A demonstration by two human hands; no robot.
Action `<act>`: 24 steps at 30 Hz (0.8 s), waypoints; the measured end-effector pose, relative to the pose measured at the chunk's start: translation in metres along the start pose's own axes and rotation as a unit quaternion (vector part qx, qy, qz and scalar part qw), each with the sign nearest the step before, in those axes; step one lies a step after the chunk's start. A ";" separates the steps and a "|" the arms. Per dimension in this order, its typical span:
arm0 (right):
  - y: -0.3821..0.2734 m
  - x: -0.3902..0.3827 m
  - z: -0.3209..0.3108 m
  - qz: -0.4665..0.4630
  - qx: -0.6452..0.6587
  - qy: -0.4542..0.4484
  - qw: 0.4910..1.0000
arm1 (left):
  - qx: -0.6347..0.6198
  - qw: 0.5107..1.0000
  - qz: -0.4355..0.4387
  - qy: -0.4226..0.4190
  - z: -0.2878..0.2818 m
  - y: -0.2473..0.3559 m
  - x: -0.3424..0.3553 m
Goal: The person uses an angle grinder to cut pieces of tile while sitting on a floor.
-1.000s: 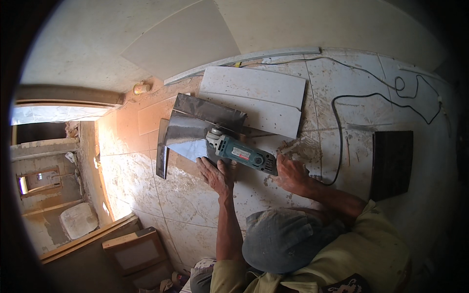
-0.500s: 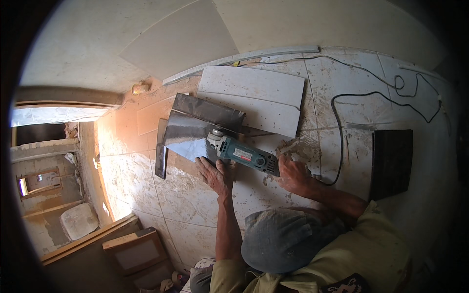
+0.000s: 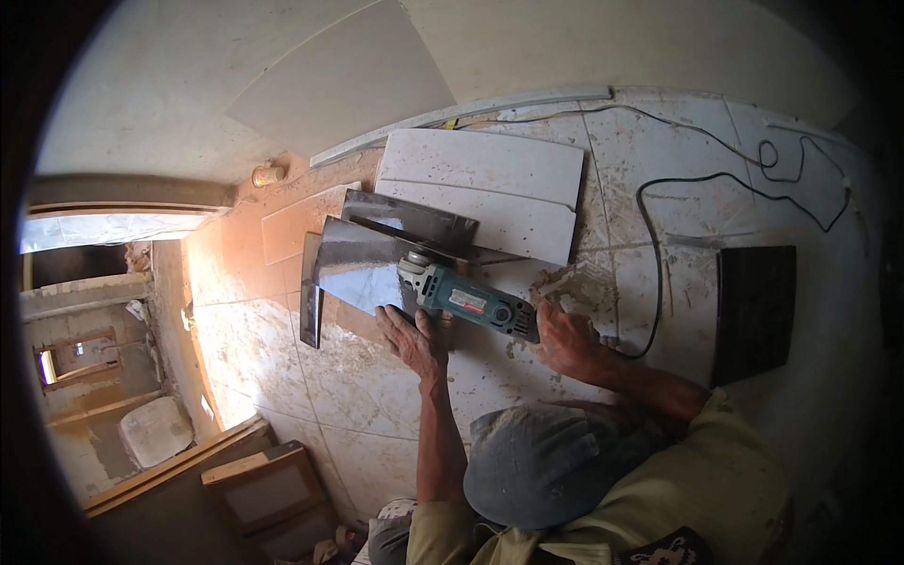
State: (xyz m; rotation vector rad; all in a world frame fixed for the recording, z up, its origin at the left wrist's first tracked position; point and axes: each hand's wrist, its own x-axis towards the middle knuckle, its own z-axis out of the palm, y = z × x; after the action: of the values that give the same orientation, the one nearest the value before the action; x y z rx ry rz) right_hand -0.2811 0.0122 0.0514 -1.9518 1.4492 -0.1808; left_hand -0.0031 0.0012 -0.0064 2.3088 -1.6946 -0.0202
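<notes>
Neither my left hand nor my right hand is in view. Below me a co-worker in a cap point(image 3: 556, 466) crouches over a dark glossy tile point(image 3: 363, 268). That person's left hand point(image 3: 414, 344) lies at the tile's lower edge, fingertips touching it. Their right hand point(image 3: 565, 334) grips the rear of a teal angle grinder point(image 3: 471, 301), whose guarded head rests on or just over the tile. I cannot tell whether it is running. A narrower dark piece point(image 3: 424, 221) lies behind, and pale tiles point(image 3: 480, 169) lie beyond it.
The dusty tiled floor point(image 3: 358, 405) meets a wall point(image 3: 565, 47) with a long pale strip point(image 3: 452, 110) along it. A black cable point(image 3: 678, 179) loops rightward, near another dark tile point(image 3: 753, 311). At left are a doorway point(image 3: 94, 348), a small can point(image 3: 266, 175) and boxes point(image 3: 264, 485).
The narrow dark piece has shifted slightly down and right, showing a gap beside the larger tile. The co-worker's hands and the grinder are almost unmoved.
</notes>
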 end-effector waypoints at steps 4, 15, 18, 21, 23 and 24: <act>-0.005 0.002 -0.001 0.007 0.008 0.000 1.000 | 0.064 0.998 0.014 -0.022 0.009 -0.016 0.000; 0.004 -0.002 0.007 0.001 -0.002 0.004 1.000 | -0.096 0.995 0.028 0.001 -0.020 0.015 0.004; 0.002 -0.003 0.004 0.022 0.010 -0.016 1.000 | -0.068 0.993 0.088 0.046 -0.013 0.009 0.002; 0.006 -0.005 -0.001 0.027 0.045 -0.023 0.998 | -0.148 0.988 -0.010 0.037 -0.014 0.007 0.007; 0.010 -0.007 0.000 0.018 0.058 -0.020 0.998 | -0.210 0.974 -0.083 0.021 -0.018 0.009 0.013; 0.011 -0.008 -0.001 0.018 0.060 -0.021 0.998 | -0.270 0.950 -0.153 0.017 -0.024 0.012 0.019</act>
State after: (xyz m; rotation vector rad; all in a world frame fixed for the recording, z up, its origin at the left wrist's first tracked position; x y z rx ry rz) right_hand -0.2935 0.0171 0.0474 -1.8221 1.4135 -0.2048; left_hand -0.0040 -0.0150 0.0220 2.0952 -1.1111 -0.4454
